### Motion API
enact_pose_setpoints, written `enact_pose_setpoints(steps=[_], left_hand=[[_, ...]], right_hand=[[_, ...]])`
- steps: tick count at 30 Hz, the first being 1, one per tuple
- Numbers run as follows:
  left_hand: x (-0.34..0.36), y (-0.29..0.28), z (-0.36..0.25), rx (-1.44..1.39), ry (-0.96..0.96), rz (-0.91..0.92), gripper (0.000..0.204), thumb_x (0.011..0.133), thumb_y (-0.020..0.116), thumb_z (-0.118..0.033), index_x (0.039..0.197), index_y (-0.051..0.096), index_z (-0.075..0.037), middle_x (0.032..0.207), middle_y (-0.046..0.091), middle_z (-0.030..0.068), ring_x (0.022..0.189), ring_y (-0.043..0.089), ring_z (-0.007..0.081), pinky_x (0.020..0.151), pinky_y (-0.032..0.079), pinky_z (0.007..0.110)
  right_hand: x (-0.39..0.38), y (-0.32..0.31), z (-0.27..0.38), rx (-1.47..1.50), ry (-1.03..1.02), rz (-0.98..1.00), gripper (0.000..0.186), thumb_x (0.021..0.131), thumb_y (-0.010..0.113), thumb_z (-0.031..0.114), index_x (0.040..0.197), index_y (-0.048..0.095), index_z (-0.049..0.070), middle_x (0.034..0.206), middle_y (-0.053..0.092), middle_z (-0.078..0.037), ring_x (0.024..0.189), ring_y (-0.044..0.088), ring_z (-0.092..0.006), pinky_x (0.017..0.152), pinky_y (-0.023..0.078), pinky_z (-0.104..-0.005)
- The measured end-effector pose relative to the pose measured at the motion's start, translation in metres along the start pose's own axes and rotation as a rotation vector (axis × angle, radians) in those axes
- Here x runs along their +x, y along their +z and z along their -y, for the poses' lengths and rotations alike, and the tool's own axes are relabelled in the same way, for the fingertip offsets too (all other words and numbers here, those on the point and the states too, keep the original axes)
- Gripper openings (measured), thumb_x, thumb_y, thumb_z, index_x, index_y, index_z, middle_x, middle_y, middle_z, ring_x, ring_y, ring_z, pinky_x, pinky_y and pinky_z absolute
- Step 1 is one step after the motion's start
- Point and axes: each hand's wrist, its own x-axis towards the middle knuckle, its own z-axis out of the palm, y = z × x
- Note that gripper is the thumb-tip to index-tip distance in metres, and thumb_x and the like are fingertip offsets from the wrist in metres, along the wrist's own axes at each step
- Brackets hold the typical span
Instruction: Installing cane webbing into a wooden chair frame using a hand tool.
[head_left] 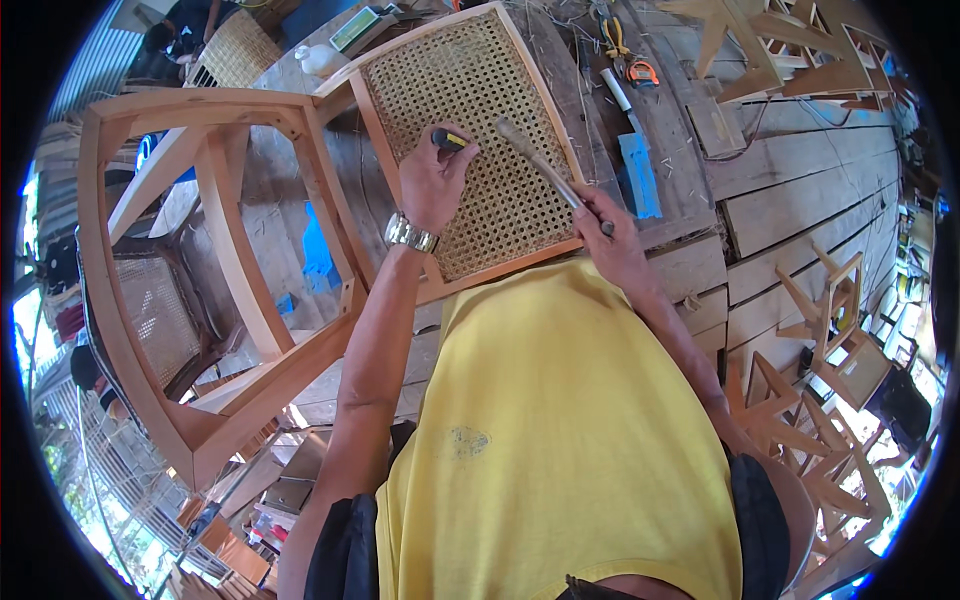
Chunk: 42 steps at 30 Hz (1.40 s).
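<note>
A wooden chair part with a woven cane panel (510, 215) lies on the workbench under both my hands. My left hand (430, 185), wearing a metal watch, is closed on a short black-and-yellow tool (450, 140) over the panel's left side. At the panel's right edge, my right hand (610, 230) grips a long tool (550, 172), perhaps a hammer, with a metal shaft and a paler upper end reaching over the cane. An open wooden chair frame (205, 420) joins the panel's piece at the left.
Pliers (613, 40), a tape measure (641, 74), a white cylinder (616, 88) and blue tape (638, 175) lie on the bench (680, 175), right of the panel. A white bottle (320, 60) sits behind. Wooden frames (820, 450) crowd the right. Other people (175, 30) appear at far left.
</note>
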Motion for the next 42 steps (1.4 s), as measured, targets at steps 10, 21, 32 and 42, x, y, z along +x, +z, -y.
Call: enact_pose_setpoints(steps=[10, 21, 32, 42], left_hand=[[-0.005, 0.003, 0.005, 0.013, 0.006, 0.02, 0.02, 0.089, 0.078, -0.013, 0.104, 0.066, -0.008, 0.093, 0.073, 0.0017, 0.078, 0.066, 0.0062, 0.066, 0.052, 0.023], [-0.075, -0.007, -0.027, -0.073, -0.153, -0.055, 0.021, 0.087, 0.079, -0.009, 0.103, 0.066, -0.006, 0.091, 0.073, 0.002, 0.076, 0.062, 0.0047, 0.066, 0.051, 0.021], [-0.091, 0.01, -0.012, -0.153, -0.114, -0.148, 0.022, 0.089, 0.076, -0.005, 0.106, 0.062, -0.007, 0.094, 0.073, 0.001, 0.078, 0.065, 0.0058, 0.07, 0.053, 0.021], [-0.078, 0.014, -0.017, -0.029, -0.054, 0.028, 0.021, 0.089, 0.077, -0.011, 0.106, 0.066, -0.008, 0.089, 0.073, 0.003, 0.077, 0.066, 0.0085, 0.068, 0.052, 0.025]], right_hand=[[0.001, -0.008, -0.009, -0.135, -0.053, 0.137, 0.034, 0.104, 0.052, 0.014, 0.137, 0.056, 0.003, 0.084, 0.057, 0.0, 0.069, 0.048, -0.0032, 0.06, 0.04, -0.0193], [-0.044, -0.059, -0.023, 0.148, 0.146, 0.143, 0.038, 0.105, 0.051, 0.016, 0.141, 0.052, 0.004, 0.084, 0.058, 0.0, 0.066, 0.046, -0.0024, 0.057, 0.038, -0.0171], [-0.06, -0.061, -0.021, 0.114, 0.185, 0.184, 0.038, 0.105, 0.051, 0.017, 0.141, 0.052, 0.004, 0.084, 0.058, 0.0, 0.067, 0.047, -0.0021, 0.056, 0.036, -0.0168], [-0.072, -0.026, -0.018, 0.133, 0.143, 0.082, 0.038, 0.104, 0.05, 0.014, 0.141, 0.052, 0.004, 0.081, 0.055, 0.001, 0.064, 0.04, -0.0011, 0.054, 0.032, -0.0163]])
